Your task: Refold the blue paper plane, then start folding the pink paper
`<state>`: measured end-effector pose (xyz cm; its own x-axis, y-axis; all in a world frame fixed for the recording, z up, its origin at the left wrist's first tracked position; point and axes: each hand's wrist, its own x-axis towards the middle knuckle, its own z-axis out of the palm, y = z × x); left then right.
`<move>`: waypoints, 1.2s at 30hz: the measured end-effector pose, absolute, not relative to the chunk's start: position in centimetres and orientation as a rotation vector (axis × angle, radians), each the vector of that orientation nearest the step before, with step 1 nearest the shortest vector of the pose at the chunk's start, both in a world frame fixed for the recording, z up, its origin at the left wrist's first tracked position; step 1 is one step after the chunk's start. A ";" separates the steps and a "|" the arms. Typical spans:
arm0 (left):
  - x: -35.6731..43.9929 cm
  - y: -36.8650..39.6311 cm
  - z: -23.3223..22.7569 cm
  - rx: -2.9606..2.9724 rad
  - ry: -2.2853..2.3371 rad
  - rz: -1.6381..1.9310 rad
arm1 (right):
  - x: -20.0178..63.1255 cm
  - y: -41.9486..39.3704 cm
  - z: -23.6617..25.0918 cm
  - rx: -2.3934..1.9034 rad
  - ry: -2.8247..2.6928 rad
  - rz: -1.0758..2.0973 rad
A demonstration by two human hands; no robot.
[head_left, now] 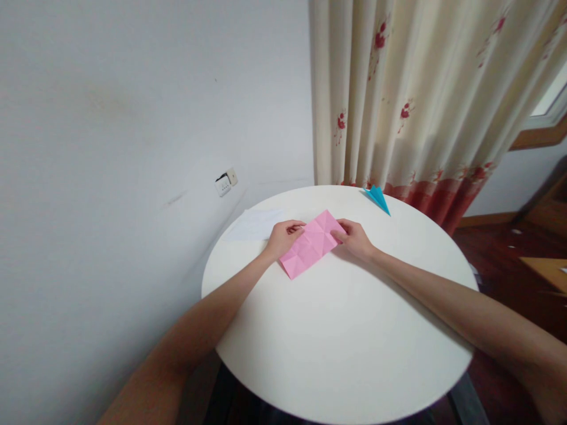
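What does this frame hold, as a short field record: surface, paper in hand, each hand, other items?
surface: round white table
paper in hand: creased pink paper, lying flat
left hand: on the paper's left edge
right hand: pinching its right edge
other items: folded blue paper at the far rim; white sheet at left
backdrop: floral curtain

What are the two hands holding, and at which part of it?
Both hold the pink paper flat on the table: left hand at its left edge, right hand at its right edge.
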<state>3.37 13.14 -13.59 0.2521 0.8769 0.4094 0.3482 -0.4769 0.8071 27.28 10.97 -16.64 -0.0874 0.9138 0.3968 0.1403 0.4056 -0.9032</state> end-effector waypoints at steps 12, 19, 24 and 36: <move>3.2 13.8 -14.1 2.010 1.000 1.264 | 27.3 10.9 -16.5 -0.947 -1.430 0.889; 3.3 13.3 -13.6 2.059 1.047 1.167 | 27.6 11.4 -16.9 -0.873 -1.415 0.794; 3.4 12.5 -13.0 2.066 1.030 1.198 | 28.0 12.1 -17.2 -0.943 -1.491 0.613; 3.2 12.9 -13.2 2.061 1.150 1.221 | 28.0 11.9 -17.2 -0.957 -1.520 0.663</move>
<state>3.16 12.85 -13.20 0.2491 0.8466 0.4703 0.4185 -0.5320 0.7360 28.04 11.93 -17.19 -0.0034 0.8568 0.5157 0.2047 0.5054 -0.8383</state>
